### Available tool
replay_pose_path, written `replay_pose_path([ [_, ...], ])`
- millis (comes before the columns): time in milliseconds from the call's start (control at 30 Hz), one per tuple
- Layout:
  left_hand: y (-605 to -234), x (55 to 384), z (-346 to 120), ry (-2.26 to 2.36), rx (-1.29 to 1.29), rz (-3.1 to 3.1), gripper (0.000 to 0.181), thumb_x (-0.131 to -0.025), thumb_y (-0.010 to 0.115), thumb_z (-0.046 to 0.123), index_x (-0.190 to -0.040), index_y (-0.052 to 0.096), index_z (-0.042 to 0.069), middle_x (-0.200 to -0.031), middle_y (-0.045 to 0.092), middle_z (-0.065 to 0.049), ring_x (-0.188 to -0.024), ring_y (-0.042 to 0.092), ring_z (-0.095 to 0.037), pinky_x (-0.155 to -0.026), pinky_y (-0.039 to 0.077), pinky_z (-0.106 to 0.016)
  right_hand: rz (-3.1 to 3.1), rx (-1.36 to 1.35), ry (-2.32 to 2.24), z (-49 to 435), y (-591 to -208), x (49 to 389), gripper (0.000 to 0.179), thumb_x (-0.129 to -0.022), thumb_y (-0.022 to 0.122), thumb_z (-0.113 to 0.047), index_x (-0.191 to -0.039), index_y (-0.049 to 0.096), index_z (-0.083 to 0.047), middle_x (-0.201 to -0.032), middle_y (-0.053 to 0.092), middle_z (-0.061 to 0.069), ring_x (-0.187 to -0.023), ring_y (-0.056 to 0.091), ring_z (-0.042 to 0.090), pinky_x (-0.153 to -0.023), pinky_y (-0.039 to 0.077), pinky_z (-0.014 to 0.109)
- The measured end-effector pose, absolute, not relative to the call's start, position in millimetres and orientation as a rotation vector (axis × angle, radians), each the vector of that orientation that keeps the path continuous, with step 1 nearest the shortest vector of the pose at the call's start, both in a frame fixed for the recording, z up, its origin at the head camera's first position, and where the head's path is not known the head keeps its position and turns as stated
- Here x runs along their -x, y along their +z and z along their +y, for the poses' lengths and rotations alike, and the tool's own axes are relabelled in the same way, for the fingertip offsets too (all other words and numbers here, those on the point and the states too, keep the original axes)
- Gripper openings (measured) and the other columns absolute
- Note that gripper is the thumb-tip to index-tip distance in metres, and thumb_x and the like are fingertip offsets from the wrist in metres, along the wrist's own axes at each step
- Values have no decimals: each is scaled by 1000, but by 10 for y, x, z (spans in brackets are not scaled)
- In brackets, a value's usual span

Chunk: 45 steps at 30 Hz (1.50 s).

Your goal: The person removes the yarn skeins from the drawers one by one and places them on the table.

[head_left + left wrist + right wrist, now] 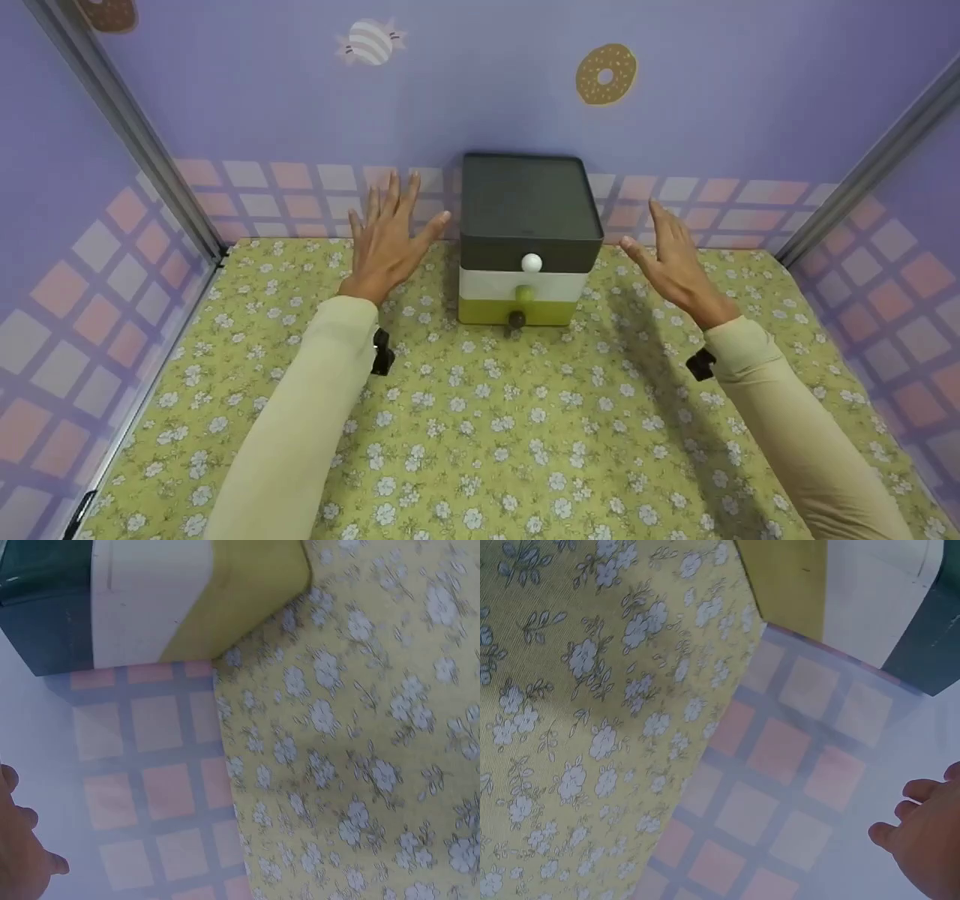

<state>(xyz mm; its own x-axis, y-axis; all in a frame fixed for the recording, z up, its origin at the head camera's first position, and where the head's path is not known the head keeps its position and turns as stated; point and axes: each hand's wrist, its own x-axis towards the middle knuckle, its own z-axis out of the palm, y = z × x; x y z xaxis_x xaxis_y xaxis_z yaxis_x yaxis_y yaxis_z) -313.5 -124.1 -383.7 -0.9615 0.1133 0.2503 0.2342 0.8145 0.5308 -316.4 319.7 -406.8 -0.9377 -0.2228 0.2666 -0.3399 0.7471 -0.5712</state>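
Note:
A small three-tier drawer box (pixel 529 199) stands against the back wall. Its top tier is dark grey with a white knob (pixel 531 262), its middle tier white with a green knob (pixel 524 293), its bottom tier yellow-green with a dark knob (pixel 517 319). To the box's left, my left hand (pixel 390 244) is held with fingers spread and touches nothing. My right hand (pixel 675 262) is on the other side, fingers extended, apart from the box. Each wrist view catches only part of a hand at its edge, with the box's side above it.
Yellow floral cloth (pixel 480 435) covers the table. A purple wall (pixel 487 82) with checks and printed sweets rises right behind the box. Side panels (pixel 82 247) close off the left and right, joined by grey metal posts (pixel 142 135).

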Motion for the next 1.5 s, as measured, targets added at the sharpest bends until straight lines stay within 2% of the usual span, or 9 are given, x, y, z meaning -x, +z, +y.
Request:
replay_pose_path([
  [67,-3811,3139,-1203,-925,275,-2763,91,-102,35,79,-173,4,30,-176,-9,-1,-161,-12,-32,-122,-15,-63,-2756,-448,1005,3180,-4055,3145,89,-110,48,-58,-173,3,-15,-175,7,22,-160,4,43,-124,6,70],
  [300,-3798,3172,-1082,-1283,289,-2624,89,-103,48,70,-173,11,30,-178,1,-1,-161,9,-38,-126,9,-63,-2727,-430,1147,3123,-4041,3075,90,-108,51,-58,-173,2,-19,-176,8,16,-161,8,39,-123,12,71],
  [533,-3849,3138,-1016,-1520,248,-2583,86,-103,54,68,-172,14,38,-177,8,5,-162,12,-29,-128,13,-58,-2641,-472,1300,3027,-4079,2975,89,-108,56,-52,-173,5,-17,-176,14,15,-160,16,36,-125,18,64],
  [733,-3867,3120,-952,-1739,194,-2561,81,-103,61,63,-169,18,48,-176,20,-2,-159,23,-30,-124,27,-59,-2541,-545,1399,2925,-4103,2890,80,-111,58,-39,-172,15,-10,-171,27,18,-156,29,35,-125,25,54],
  [867,-3893,3122,-925,-1797,203,-2547,76,-105,62,55,-169,21,48,-175,22,-5,-157,29,-27,-121,35,-54,-2442,-555,1448,2855,-4117,2847,69,-112,57,-31,-168,26,-7,-162,40,18,-148,41,34,-122,31,55],
  [1000,-3937,3133,-916,-1830,212,-2525,72,-107,62,48,-169,25,44,-175,23,-1,-156,32,-24,-120,38,-49,-2359,-551,1475,2783,-4141,2801,58,-112,59,-24,-162,39,-3,-152,51,16,-139,51,32,-117,38,55],
  [1167,-3983,3165,-882,-1885,261,-2485,68,-109,59,46,-169,29,39,-174,25,3,-157,31,-26,-122,36,-46,-2252,-543,1517,2695,-4145,2734,46,-109,63,-11,-151,51,3,-139,60,19,-126,60,30,-109,48,44],
  [1300,-4027,3172,-870,-1914,276,-2457,64,-110,59,45,-168,34,38,-173,29,5,-156,32,-25,-123,34,-45,-2171,-556,1596,2610,-4164,2697,40,-106,67,-7,-144,57,4,-131,64,20,-118,64,26,-102,52,34],
  [1500,-4084,3170,-871,-1951,289,-2398,58,-110,59,40,-165,42,35,-168,39,6,-153,37,-18,-121,38,-40,-2068,-547,1689,2441,-4236,2657,35,-103,70,-2,-136,61,10,-122,66,22,-108,68,22,-92,57,28],
])
